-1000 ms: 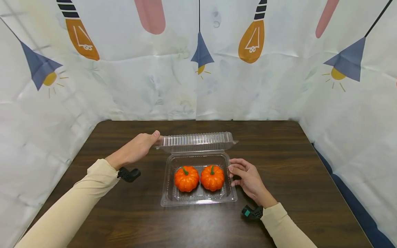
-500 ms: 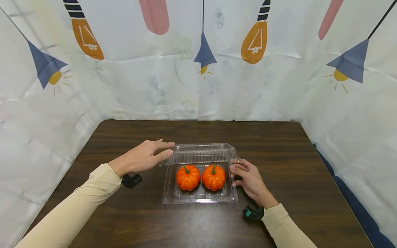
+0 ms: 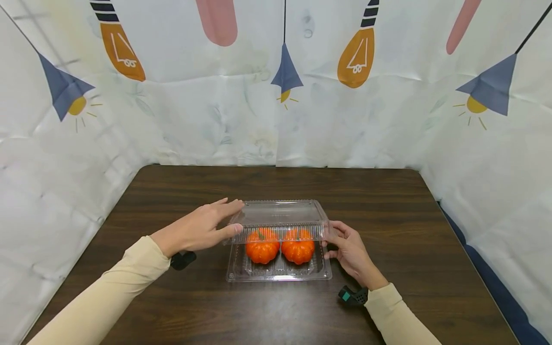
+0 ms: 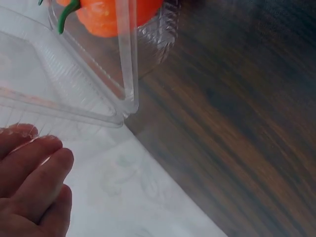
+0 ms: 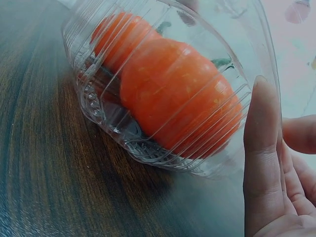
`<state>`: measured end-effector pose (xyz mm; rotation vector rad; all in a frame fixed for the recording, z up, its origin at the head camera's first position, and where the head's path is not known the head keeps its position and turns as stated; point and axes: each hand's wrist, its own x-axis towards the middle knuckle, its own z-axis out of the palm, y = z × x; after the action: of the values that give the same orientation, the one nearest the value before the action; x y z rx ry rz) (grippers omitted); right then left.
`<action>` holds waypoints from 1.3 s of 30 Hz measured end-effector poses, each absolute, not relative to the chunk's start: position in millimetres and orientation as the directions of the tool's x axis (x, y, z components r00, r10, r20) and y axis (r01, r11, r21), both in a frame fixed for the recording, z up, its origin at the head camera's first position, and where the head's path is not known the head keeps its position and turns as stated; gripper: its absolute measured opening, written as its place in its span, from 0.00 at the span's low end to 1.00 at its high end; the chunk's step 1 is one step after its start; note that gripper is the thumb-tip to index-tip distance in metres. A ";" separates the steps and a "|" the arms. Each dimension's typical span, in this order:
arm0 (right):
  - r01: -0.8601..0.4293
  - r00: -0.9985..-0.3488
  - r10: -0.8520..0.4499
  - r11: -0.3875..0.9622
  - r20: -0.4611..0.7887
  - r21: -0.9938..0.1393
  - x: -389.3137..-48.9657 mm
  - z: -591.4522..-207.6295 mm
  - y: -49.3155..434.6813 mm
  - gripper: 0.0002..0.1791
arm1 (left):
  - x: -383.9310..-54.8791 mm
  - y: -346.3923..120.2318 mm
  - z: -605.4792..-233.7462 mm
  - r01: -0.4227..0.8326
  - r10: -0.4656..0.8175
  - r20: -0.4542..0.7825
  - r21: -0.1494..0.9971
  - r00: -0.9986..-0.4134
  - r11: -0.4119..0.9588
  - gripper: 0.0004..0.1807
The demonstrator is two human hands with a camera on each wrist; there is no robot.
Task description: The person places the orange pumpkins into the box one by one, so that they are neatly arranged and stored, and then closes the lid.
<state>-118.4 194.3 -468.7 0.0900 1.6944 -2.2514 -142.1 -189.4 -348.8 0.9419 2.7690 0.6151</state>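
Observation:
A clear plastic clamshell container [image 3: 278,277] lies on the table, holding two small orange pumpkins [image 3: 262,253] with green stems. Its hinged lid [image 3: 282,211] leans forward over them, part-way down, and covers their tops in the head view. My left hand [image 3: 201,228] has its fingers extended against the lid's left side, the thumb apart from the rest. In the left wrist view the fingertips [image 4: 60,154] are right at the lid's edge. On the right, my right hand [image 3: 352,251] pinches the container's rim; the right wrist view has the thumb [image 5: 261,121] on one side and fingers on the other.
The dark wooden table [image 3: 189,302] extends around the container on every side. Behind it and at both sides hangs a white cloth [image 3: 215,120] printed with lamps and bulbs. A dark blue strip [image 3: 487,278] runs beyond the table's right edge.
The lid has swung from raised at the back to forward over the pumpkins. My left hand has let go of its corner pinch and moved right and down with it. The right hand stays put.

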 end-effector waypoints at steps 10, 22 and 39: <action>0.292 -0.948 -0.207 -0.250 -0.244 -0.923 -118.5 -470.5 192.3 0.14 | -129.2 -192.6 -360.2 0.565 0.609 0.010 0.388 -0.793 0.729 0.40; 0.290 -0.951 -0.181 -0.247 -0.250 -0.925 -117.4 -469.1 193.4 0.12 | -118.9 -194.0 -373.4 0.662 0.662 0.100 0.264 -0.743 0.702 0.44; 0.369 -0.927 -0.136 -0.168 -0.349 -0.914 -116.8 -462.7 196.1 0.10 | -109.0 -191.5 -388.6 0.716 0.702 0.145 0.106 -0.698 0.690 0.51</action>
<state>-116.8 196.1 -462.7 0.2659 1.7740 -2.1597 -109.0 -191.5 -388.6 1.2501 2.9727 0.2494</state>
